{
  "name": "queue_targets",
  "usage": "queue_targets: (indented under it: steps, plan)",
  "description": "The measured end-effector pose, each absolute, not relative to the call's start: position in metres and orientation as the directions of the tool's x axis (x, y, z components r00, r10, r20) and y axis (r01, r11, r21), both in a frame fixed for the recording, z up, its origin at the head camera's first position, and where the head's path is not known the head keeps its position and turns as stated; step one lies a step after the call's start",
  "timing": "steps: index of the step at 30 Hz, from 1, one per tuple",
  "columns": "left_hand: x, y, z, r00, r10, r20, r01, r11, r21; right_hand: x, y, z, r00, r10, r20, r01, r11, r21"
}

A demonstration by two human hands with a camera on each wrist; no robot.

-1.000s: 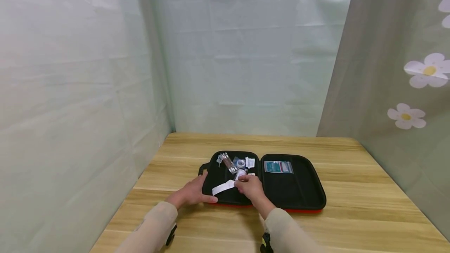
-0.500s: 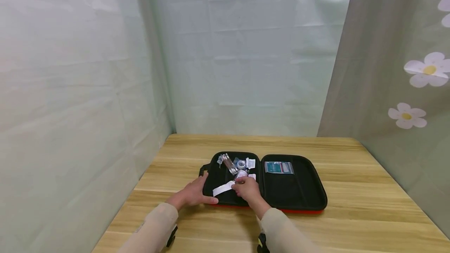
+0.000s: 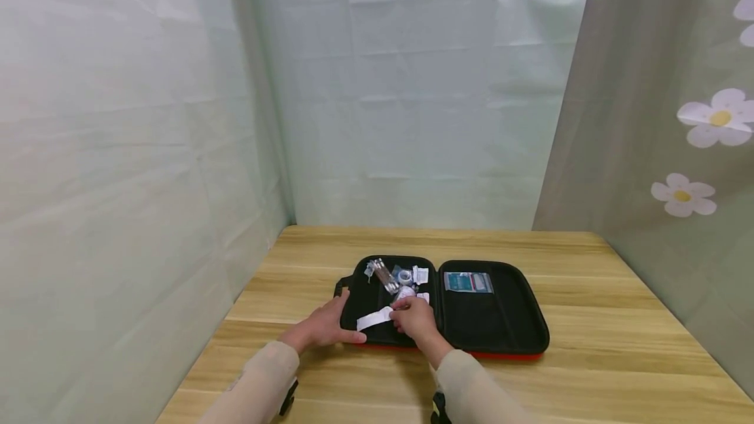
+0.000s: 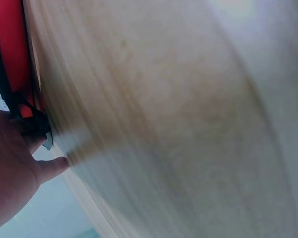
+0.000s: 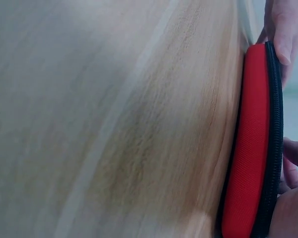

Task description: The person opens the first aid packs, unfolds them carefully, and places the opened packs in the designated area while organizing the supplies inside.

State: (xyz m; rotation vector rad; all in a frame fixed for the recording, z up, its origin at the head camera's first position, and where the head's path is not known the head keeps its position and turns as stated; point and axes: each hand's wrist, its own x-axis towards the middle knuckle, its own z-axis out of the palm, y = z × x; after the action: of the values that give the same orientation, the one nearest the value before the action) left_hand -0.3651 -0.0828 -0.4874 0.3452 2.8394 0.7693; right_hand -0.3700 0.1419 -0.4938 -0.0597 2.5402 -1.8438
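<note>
A zip case, black inside (image 3: 366, 301) with a red shell (image 5: 248, 129), lies unfolded on the table. In the head view my right hand (image 3: 415, 319) pinches the right end of a white strip (image 3: 374, 318) low in the left half. My left hand (image 3: 323, 327) rests at that half's near left corner, thumb stretched along the near rim and fingers along the side by the black handle (image 3: 341, 284). Beyond the right hand lie a roll of tape (image 3: 405, 277), a bundle of brownish tubes (image 3: 384, 275), a white packet (image 3: 421, 275) and a round white bundle (image 3: 405, 292).
The case's right half holds a flat blue-green packet (image 3: 468, 282) under its far edge. Wooden table (image 3: 607, 319) surrounds the case. Pale curtains (image 3: 424, 116) hang behind and at both sides. Both wrist views show mostly tabletop, with the case at one edge.
My right hand has shifted slightly left and toward me, its fingertips staying at the end of the white strip. The left hand keeps its place at the corner.
</note>
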Motion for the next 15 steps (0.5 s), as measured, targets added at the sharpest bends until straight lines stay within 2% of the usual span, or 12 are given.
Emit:
queue_targets:
  steps: [15]
  plan:
    - [-0.3651,-0.0844,-0.4874,-0.955,0.273,-0.115,0.179,0.841,0.511,-0.3715,0.1449,-0.4912,-0.999,-0.042,0.006,-0.018,0.301,-0.953]
